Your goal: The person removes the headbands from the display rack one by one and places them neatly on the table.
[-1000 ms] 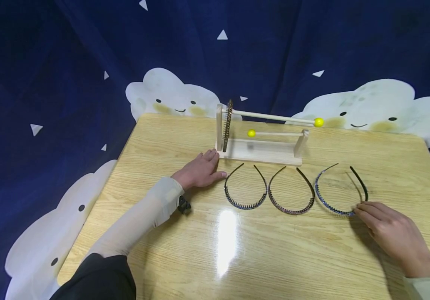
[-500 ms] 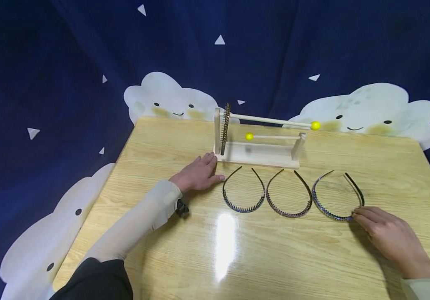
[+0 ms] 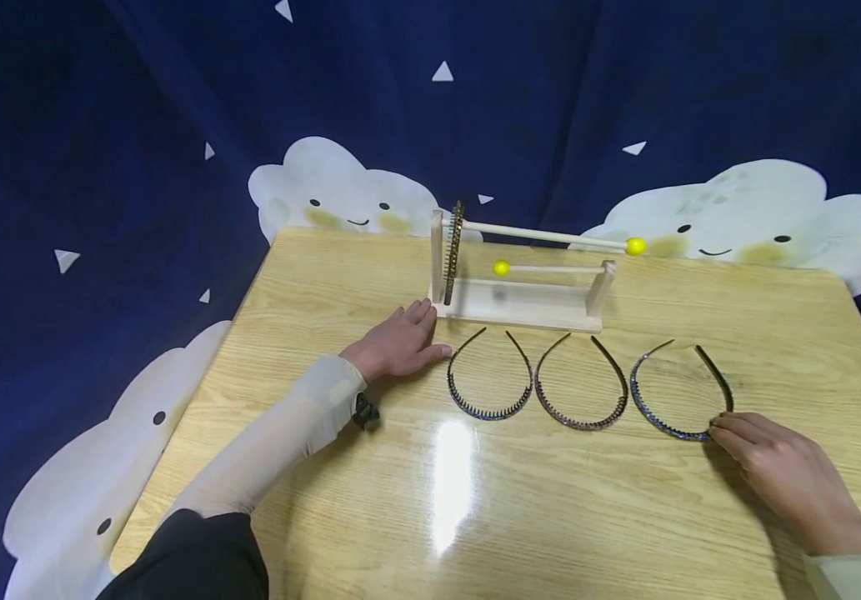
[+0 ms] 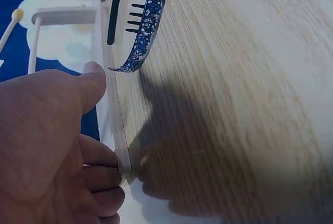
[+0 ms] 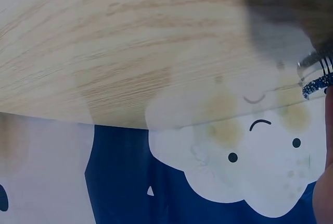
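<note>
My right hand (image 3: 783, 467) pinches the rightmost headband (image 3: 716, 372) at its lower right curve; this band has blue glitter and black ends. To its left, a purplish toothed headband (image 3: 583, 427) and a blue toothed headband (image 3: 488, 415) lie in a row, ends facing away. My left hand (image 3: 398, 343) rests palm down, fingertips at the left end of the wooden stand (image 3: 528, 312), thumb close to the blue headband. A brown-gold headband (image 3: 453, 258) hangs on the stand's upper rod. In the right wrist view, only a glittery piece of the held headband (image 5: 317, 84) shows.
The stand's upper rod (image 3: 543, 234) and lower rod (image 3: 558, 269) point opposite ways, each tipped with a yellow ball. Behind the wooden table (image 3: 370, 517) hangs a dark blue curtain (image 3: 370, 75) with clouds and white triangles. A bright reflection lies on the tabletop.
The rightmost headband's free ends have come down a little and toward me, in my right hand's pinch. My left hand stays at the stand. The head view has shifted slightly.
</note>
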The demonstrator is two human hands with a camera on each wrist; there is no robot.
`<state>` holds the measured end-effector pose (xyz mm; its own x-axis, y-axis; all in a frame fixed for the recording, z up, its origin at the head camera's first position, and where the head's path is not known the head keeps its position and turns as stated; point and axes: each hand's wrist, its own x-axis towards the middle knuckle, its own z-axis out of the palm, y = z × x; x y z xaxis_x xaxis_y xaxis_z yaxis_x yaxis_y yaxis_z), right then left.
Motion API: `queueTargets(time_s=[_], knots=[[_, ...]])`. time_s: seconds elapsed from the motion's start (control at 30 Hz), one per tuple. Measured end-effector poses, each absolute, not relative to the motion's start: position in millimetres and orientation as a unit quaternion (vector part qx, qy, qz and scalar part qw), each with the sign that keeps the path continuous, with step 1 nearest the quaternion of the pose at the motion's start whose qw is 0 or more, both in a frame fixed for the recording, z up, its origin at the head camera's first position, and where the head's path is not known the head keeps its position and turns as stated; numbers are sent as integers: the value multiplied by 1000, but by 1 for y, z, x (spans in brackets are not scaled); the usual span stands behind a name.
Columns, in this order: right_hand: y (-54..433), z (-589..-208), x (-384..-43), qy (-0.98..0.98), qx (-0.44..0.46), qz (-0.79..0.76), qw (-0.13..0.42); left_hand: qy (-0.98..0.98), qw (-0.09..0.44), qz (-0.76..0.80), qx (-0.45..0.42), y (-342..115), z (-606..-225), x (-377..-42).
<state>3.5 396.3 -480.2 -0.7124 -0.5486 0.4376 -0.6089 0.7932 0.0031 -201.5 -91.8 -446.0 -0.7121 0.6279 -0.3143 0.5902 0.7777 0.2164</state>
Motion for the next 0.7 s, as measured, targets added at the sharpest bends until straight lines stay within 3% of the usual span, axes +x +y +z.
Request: queueTargets(time_s=[0.7], knots=[[399, -470, 9, -923, 319, 52, 207, 923, 190, 49, 330, -93, -449, -203]])
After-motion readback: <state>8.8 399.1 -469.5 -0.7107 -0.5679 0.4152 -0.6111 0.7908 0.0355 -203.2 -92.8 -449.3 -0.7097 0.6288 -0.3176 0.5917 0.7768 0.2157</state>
